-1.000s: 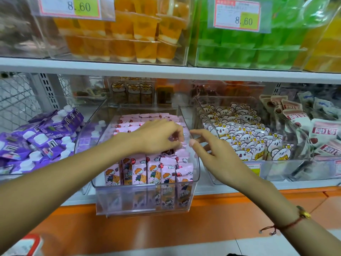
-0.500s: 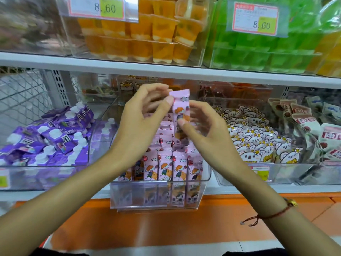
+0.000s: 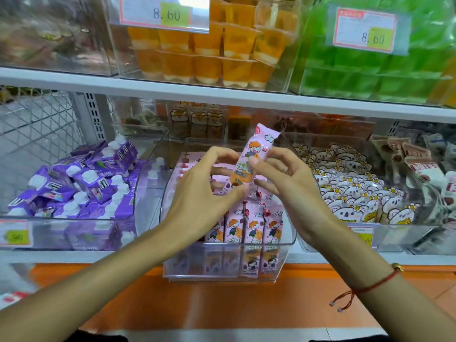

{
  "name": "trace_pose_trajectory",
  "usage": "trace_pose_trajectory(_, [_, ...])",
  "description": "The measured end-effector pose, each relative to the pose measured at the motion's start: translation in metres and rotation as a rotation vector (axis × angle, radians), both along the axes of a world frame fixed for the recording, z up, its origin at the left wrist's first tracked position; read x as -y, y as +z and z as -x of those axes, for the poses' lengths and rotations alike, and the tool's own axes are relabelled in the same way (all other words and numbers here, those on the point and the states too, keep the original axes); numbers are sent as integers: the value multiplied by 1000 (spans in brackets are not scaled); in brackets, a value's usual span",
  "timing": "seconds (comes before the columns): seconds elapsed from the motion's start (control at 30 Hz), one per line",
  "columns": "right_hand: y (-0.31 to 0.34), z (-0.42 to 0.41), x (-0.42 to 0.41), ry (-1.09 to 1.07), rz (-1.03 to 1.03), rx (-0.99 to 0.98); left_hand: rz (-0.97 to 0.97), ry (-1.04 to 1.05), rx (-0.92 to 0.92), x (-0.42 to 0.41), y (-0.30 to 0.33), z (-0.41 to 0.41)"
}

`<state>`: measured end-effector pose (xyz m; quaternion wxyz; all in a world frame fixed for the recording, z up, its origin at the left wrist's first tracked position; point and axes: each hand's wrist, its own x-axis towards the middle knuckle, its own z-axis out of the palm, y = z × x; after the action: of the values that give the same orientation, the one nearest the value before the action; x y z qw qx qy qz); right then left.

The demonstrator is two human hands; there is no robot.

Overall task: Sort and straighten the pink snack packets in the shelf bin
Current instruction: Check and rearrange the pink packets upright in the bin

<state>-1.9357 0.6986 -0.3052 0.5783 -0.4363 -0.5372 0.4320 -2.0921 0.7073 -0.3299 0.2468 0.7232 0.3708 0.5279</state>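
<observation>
Hands met above the bin (image 3: 283, 245): the left hand (image 3: 204, 193) pinched the lower end of one pink packet (image 3: 249, 161) between thumb and fingers, and the right hand (image 3: 291, 183) pinched its middle from the other side. The packet stood tilted, top end leaning right, clear of the rows (image 3: 246, 225) standing upright at the bin's front. The step in hand appeared to be checking or turning a lifted packet; the next move would call for lowering it upright, face forward, into a gap in the rows. Rows behind the hands were hidden, so that gap could not be seen. Purple cartons (image 3: 81, 183) left of the bin and bear packets (image 3: 350, 191) right of it were blurred; label print was unreadable.
</observation>
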Motion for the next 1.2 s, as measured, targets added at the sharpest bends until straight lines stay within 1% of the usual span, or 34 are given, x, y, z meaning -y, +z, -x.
trace_pose_trajectory(0.1, [2, -3, 0, 116, 19, 18, -6, -61, 5, -3, 1, 0])
trace_pose_trajectory(0.17, [-1, -1, 2, 161, -16, 59, -11, -68, -7, -4, 1, 1])
trace_pose_trajectory(0.2, [-2, 1, 3, 135, -43, 81, -13, -57, -31, -5, 0, 0])
trace_pose_trajectory(0.3, [-5, 4, 4, -37, -98, 133, -18, 7, -105, -5, -3, -1])
trace_pose_trajectory(0.37, [-4, 3, 4, -111, -126, 152, -32, 31, -122, -3, -4, -3])
trace_pose_trajectory(0.5, [0, 1, 9, -110, -179, 201, -15, 2, -70, -1, 3, -5])
trace_pose_trajectory(0.57, [2, -1, 8, -119, -164, 205, 101, -82, 22, 0, 10, -4])
trace_pose_trajectory(0.63, [4, -4, 6, -124, -114, 155, 311, -174, 116, 2, 19, -1])
trace_pose_trajectory(0.73, [7, -7, 3, -143, -27, 99, 621, -297, 185, 3, 28, 1])
trace_pose_trajectory(0.83, [7, -9, 0, -131, 49, 48, 796, -327, 287, 2, 31, 0])
trace_pose_trajectory(0.93, [7, -9, 0, -101, 82, 40, 855, -341, 321, 2, 30, -1])
trace_pose_trajectory(1.07, [6, -11, 1, -91, 77, 56, 853, -343, 272, 2, 29, -1])
trace_pose_trajectory(1.13, [6, -11, 1, -79, 64, 52, 824, -325, 238, 1, 28, 0])
trace_pose_trajectory(1.2, [6, -13, 1, -45, 33, 65, 728, -321, 154, -1, 26, 3])
